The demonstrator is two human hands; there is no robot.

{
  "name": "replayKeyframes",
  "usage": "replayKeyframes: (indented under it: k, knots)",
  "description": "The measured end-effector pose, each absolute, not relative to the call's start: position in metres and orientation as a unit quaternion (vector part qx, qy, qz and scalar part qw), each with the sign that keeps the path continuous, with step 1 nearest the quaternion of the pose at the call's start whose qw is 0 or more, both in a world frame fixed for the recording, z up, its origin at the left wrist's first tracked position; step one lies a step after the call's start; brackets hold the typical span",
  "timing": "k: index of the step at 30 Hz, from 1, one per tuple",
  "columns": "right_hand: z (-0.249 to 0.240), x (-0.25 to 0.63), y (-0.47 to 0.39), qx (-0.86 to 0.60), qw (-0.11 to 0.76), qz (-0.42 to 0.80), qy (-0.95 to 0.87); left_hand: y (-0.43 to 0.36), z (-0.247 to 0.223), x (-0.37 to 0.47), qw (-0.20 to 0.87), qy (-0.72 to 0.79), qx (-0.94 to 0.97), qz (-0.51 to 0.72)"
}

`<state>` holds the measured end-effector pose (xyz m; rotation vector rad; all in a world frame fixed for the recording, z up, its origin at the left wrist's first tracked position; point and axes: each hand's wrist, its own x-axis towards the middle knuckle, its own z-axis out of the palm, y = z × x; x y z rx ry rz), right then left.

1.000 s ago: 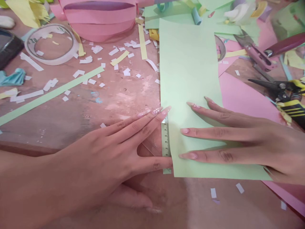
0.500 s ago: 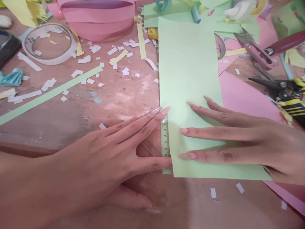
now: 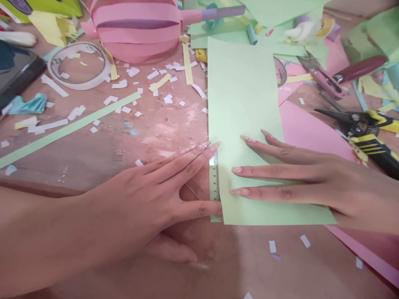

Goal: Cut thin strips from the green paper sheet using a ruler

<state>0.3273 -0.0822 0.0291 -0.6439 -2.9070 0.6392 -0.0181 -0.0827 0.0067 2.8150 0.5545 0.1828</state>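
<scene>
Green paper sheet (image 3: 243, 95) with ruler (image 3: 214, 178) alongside
Right hand (image 3: 324, 176): spread wide, flat on sheet; left hand (image 3: 146, 199): open, fingers touching ruler at sheet's left edge.

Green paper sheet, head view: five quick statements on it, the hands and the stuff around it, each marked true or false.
1. The right hand lies with fingers spread on the pale green paper sheet. True.
2. Part of a clear ruler with black markings shows along the sheet's left edge. True.
3. The left hand is held well away from the ruler. False: its fingers reach across to the ruler and the sheet's left edge.
4. The whitish roll of tape stands upright on its rim. False: it lies flat.
5. The black-and-yellow hand snips lie right of the sheet. True.
</scene>
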Motion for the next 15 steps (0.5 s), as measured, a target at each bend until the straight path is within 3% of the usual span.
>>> replayKeyframes:
  k: [15]
  knots:
    - [0.0298, 0.3269, -0.0819, -0.248, 0.049, 0.248, -0.935, -0.0822, 0.0075, -0.0163, 0.125, 0.190, 0.972, 0.057]
